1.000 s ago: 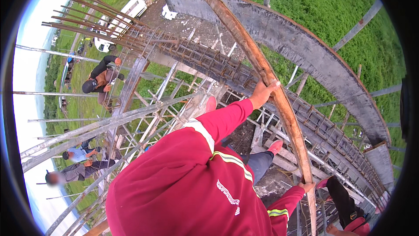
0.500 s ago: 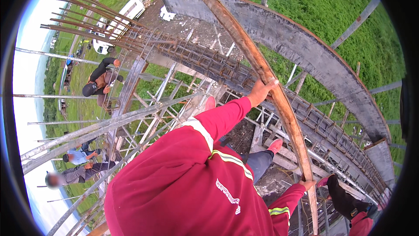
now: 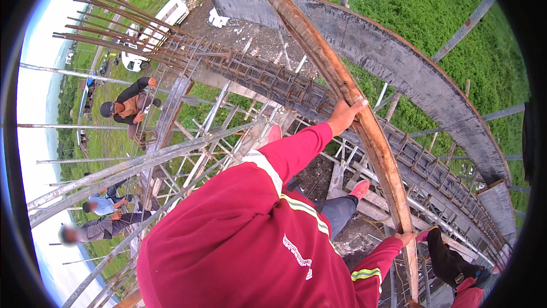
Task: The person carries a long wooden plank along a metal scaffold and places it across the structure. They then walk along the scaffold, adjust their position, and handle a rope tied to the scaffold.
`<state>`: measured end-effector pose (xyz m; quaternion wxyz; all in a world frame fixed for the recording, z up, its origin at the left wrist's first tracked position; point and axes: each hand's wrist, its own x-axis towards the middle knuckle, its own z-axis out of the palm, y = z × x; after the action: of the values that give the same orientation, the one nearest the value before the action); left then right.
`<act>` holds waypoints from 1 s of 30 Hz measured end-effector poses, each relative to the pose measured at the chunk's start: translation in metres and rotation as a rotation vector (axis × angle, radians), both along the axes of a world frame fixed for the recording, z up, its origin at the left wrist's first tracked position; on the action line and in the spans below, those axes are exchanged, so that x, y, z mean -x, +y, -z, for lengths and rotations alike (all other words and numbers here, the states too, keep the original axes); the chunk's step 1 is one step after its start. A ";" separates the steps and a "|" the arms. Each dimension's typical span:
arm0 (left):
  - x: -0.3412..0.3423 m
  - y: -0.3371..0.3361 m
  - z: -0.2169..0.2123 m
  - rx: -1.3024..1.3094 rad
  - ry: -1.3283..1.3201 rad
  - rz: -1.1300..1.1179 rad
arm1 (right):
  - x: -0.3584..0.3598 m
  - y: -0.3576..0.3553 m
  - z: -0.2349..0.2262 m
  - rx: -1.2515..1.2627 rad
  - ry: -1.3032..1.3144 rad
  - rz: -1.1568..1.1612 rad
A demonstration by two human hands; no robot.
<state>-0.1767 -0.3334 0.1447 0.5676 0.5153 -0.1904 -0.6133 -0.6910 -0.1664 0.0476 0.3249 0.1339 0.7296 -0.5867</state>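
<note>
Change was small here. The long brown plank [image 3: 336, 80] was held over the steel bar cage [image 3: 268, 83], and its top end was pointed at the far end of the grey curved wall [image 3: 399, 57]. The left grip [image 3: 347, 115] was closed on the plank's left edge, about half way along, with the fingers laid over the wood. The right grip [image 3: 405, 238] was put against the plank near its low end, close to the near end of the cage. It could not be told if that grip was shut around the wood or only pressed on it.

Set against the picture from a second ago, the plank was found in almost the same place. The left grip was seen a tiny bit higher on the wood, and the red sleeve [image 3: 296, 154] was stretched out a little more. The right grip was kept at the low end. So the plank was judged to be steadied and lined up, not yet put down and not let go.

A pink shoe [image 3: 360, 189] was seen below the plank, inside the cage's near edge. A person in a brown top [image 3: 132, 105] was seen on the scaffold poles [image 3: 114, 168], bent a little lower than before. Another person [image 3: 450, 262] was seen by the plank's low end.
</note>
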 end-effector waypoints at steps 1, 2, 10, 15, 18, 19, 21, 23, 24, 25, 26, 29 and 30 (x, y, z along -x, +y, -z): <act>0.002 -0.003 0.002 0.001 -0.004 -0.016 | 0.005 -0.003 0.002 0.001 -0.012 0.005; 0.004 -0.007 0.003 0.001 -0.008 -0.032 | 0.011 -0.005 0.005 0.021 -0.028 -0.027; 0.025 -0.047 0.015 -0.013 -0.029 -0.089 | 0.044 -0.035 0.023 0.087 -0.104 -0.122; 0.019 -0.042 0.017 -0.020 0.061 -0.099 | 0.034 -0.034 0.024 0.092 0.002 0.075; 0.011 -0.036 0.021 -0.019 0.095 -0.143 | 0.032 -0.025 0.018 0.243 -0.062 0.047; 0.007 -0.035 0.022 -0.050 0.098 -0.130 | 0.034 -0.020 0.015 0.307 -0.081 0.024; 0.000 -0.033 0.025 -0.020 0.189 -0.137 | 0.036 -0.017 0.014 0.331 -0.073 0.116; -0.009 -0.030 0.027 -0.061 0.154 -0.144 | 0.036 -0.015 0.016 0.287 -0.063 0.190; -0.013 -0.025 0.026 -0.072 0.143 -0.135 | 0.033 -0.015 0.018 0.285 -0.017 0.196; -0.016 -0.020 0.025 -0.015 0.156 -0.104 | 0.030 -0.018 0.020 0.282 -0.002 0.311; -0.021 -0.020 0.024 -0.043 0.126 -0.093 | 0.025 -0.020 0.021 0.215 0.045 0.374; -0.029 -0.019 0.016 -0.020 0.082 -0.064 | 0.003 -0.025 0.013 0.228 0.120 0.409; -0.032 -0.021 0.014 -0.030 0.096 -0.075 | -0.005 -0.028 0.007 0.214 0.132 0.402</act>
<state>-0.1448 -0.3541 0.1310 0.5908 0.5004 -0.1341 -0.6185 -0.6862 -0.1948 0.0405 0.1654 0.2025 0.6414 -0.7213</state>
